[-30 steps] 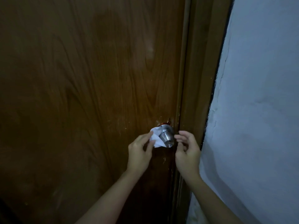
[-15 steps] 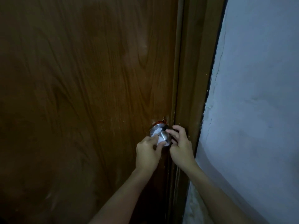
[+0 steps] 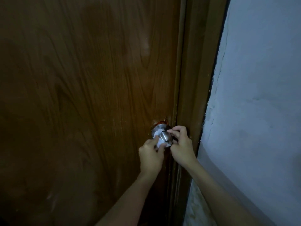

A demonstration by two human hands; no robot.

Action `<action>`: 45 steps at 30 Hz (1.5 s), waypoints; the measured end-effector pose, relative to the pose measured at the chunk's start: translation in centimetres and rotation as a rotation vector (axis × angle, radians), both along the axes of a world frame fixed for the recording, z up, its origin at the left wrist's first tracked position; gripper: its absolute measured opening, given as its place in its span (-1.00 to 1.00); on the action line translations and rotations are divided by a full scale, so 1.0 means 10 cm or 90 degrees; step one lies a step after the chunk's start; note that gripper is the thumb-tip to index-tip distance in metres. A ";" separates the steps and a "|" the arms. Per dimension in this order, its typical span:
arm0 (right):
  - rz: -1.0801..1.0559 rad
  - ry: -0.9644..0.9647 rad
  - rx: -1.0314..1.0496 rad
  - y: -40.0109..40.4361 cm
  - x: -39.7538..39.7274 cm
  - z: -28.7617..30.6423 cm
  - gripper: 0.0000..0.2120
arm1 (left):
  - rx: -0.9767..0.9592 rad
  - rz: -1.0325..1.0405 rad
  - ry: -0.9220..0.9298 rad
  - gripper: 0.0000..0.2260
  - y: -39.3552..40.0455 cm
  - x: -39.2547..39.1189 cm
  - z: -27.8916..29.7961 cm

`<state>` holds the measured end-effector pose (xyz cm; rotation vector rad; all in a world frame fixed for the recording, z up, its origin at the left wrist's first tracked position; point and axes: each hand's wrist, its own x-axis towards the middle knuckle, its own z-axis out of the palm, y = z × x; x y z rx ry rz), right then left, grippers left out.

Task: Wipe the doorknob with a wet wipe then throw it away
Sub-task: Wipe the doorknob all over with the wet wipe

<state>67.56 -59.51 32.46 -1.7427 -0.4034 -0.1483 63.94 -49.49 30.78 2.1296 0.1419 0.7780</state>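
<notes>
A round silver doorknob (image 3: 164,135) sticks out of the dark brown wooden door (image 3: 81,95) near its right edge. A white wet wipe (image 3: 158,141) is wrapped around the neck of the knob, behind and below it. My left hand (image 3: 150,156) pinches the wipe from the lower left. My right hand (image 3: 180,145) holds the wipe's other end at the knob's right side, fingers curled over the top. Part of the wipe is hidden behind the knob and my fingers.
The brown door frame (image 3: 193,79) runs vertically just right of the knob. A pale blue-white plaster wall (image 3: 260,95), cracked along the frame, fills the right side. The light is dim.
Both hands closed in on the knob from either side. The wipe went from lying at the knob's left to being wrapped around it, and my right hand took hold of it.
</notes>
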 end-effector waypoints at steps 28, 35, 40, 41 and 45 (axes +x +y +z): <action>0.041 -0.085 -0.161 -0.14 0.17 0.03 -0.66 | -0.911 -0.283 0.146 -0.81 -0.15 0.13 -0.06; 0.041 -0.101 -0.154 -0.14 0.15 -0.01 -0.67 | -0.715 -0.003 0.049 -0.56 -0.17 0.09 -0.12; 0.050 -0.093 -0.139 -0.14 0.17 -0.02 -0.65 | -0.797 -0.192 0.094 -0.74 -0.17 0.09 -0.11; 0.049 -0.095 -0.141 -0.15 0.18 -0.02 -0.66 | -0.839 -0.251 0.112 -0.75 -0.16 0.11 -0.12; 0.056 -0.081 -0.123 -0.18 0.16 0.02 -0.62 | -0.937 -0.390 0.143 -0.69 -0.16 0.20 -0.15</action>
